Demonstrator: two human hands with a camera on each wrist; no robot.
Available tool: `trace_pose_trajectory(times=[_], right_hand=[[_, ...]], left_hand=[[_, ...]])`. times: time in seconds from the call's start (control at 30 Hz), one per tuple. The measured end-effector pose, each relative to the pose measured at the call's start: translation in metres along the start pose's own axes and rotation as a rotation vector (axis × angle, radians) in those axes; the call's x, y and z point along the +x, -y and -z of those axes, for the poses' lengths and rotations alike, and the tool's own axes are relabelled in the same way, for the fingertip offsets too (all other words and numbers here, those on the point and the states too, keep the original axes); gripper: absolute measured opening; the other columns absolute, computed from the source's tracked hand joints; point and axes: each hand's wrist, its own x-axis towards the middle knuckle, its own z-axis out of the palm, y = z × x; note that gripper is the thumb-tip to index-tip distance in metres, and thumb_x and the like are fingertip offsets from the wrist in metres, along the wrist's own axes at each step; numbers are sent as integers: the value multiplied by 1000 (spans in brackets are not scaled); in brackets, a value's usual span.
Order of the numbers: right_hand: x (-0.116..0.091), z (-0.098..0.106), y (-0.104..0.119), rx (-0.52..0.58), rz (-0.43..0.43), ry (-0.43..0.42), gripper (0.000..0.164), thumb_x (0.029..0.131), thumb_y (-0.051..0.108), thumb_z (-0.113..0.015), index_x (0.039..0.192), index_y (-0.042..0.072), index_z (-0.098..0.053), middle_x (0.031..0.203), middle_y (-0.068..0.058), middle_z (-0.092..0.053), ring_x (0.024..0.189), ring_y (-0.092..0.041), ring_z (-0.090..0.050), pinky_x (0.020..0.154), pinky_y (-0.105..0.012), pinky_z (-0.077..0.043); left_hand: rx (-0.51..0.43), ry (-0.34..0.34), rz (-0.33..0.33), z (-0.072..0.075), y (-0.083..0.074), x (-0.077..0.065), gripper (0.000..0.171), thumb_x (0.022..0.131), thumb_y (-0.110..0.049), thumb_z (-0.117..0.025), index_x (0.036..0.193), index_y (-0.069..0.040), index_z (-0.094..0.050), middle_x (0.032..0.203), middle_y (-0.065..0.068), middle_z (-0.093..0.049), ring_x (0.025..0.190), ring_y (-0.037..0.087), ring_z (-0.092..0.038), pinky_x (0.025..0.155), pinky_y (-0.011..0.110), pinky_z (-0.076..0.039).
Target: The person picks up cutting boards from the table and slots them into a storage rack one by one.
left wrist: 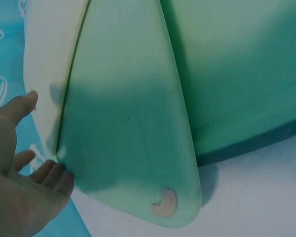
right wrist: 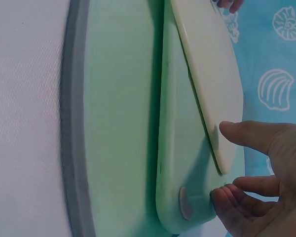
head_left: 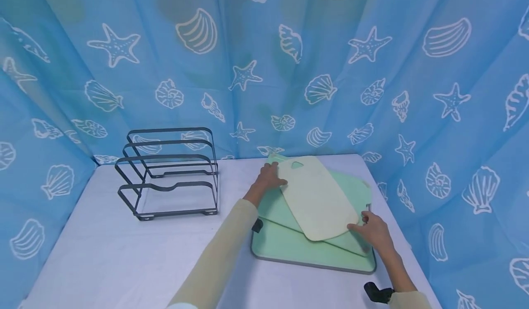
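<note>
A cream cutting board (head_left: 318, 203) with a hole near its far end lies slanted on top of a stack. Beneath it is a green cutting board (head_left: 268, 203), and under that a larger green cutting board (head_left: 301, 247) with a grey rim. My left hand (head_left: 267, 178) is at the cream board's far left corner, thumb and fingers spread apart around it. At the near right corner, my right hand (head_left: 376, 232) has its thumb on the cream board; its other fingers are bent loosely beside the middle board's end. Whether the left fingertips touch is unclear.
A black wire rack (head_left: 169, 185) with several upright loops stands on the white table (head_left: 165, 254), left of the boards. A blue curtain (head_left: 256, 107) with shells and starfish hangs behind and around the table.
</note>
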Motion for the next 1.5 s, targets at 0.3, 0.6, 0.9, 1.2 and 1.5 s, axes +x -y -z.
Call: trace_pose_trajectory(times=[0.3,0.6,0.9,1.2,1.5], right_hand=[[2,-10,3,-20,75,-73,43,84,27,-79,89,-7,-53,72,-9,-43,67,-22,-38,59,-36,-32],[2,-13,19,-16,80,-35,71,82,31,-81,120,-21,-53,109,-37,-55,96,-47,-55,79,-55,-49],[4,-13,22,7,-3,-15,71,81,22,-82,123,-23,-47,118,-41,-48,98,-45,-54,81,-56,-49],[8,-10,16,37,-84,71,78,80,20,-81,129,-23,-37,121,-41,-37,103,-47,-48,90,-59,-46],[10,-5,6,78,-74,112,76,80,15,-79,129,-23,-34,123,-40,-37,108,-48,-45,93,-60,-43]], left_hand=[[178,42,42,-2,-4,8,82,91,-40,-71,152,-1,-31,149,20,-36,135,35,-34,109,48,-35],[268,51,32,3,-3,7,93,89,-45,-73,155,0,-25,155,18,-32,140,37,-30,108,52,-35],[236,31,29,4,-10,2,96,83,-37,-80,154,0,-27,148,27,-32,137,39,-30,108,52,-35],[68,50,90,10,-4,-5,70,82,-26,-83,137,0,-48,136,30,-36,121,38,-35,98,51,-40],[42,100,92,17,-7,-2,81,78,-28,-86,138,4,-42,140,29,-33,128,40,-33,104,52,-39]])
